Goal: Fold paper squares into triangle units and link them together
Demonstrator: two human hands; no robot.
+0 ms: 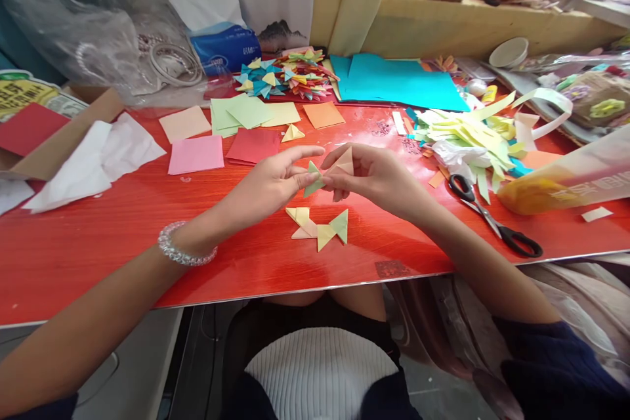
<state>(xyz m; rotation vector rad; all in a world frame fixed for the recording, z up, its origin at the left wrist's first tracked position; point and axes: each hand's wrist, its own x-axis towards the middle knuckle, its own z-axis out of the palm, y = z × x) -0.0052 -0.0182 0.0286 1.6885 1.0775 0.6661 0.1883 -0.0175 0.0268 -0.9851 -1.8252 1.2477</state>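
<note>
Between thumb and fingers, my left hand [275, 177] pinches a light green folded paper piece [312, 181]. My right hand [371, 174] grips a peach folded paper piece [344, 161], its pointed corner sticking up. The two pieces meet at the fingertips; whether they are joined I cannot tell. Just below the hands lies a curved chain of folded paper pieces [325, 233] in yellow, pink and green. Above my left hand a single yellow folded triangle [293, 133] sits on the red table [236, 256].
Pink squares [195, 155], red squares [251, 146], green squares [250, 110] and an orange square [323, 115] lie behind my left hand. Finished folded shapes [285, 75] are heaped at the back. Black scissors [492, 220] and paper scraps [467, 138] are on the right.
</note>
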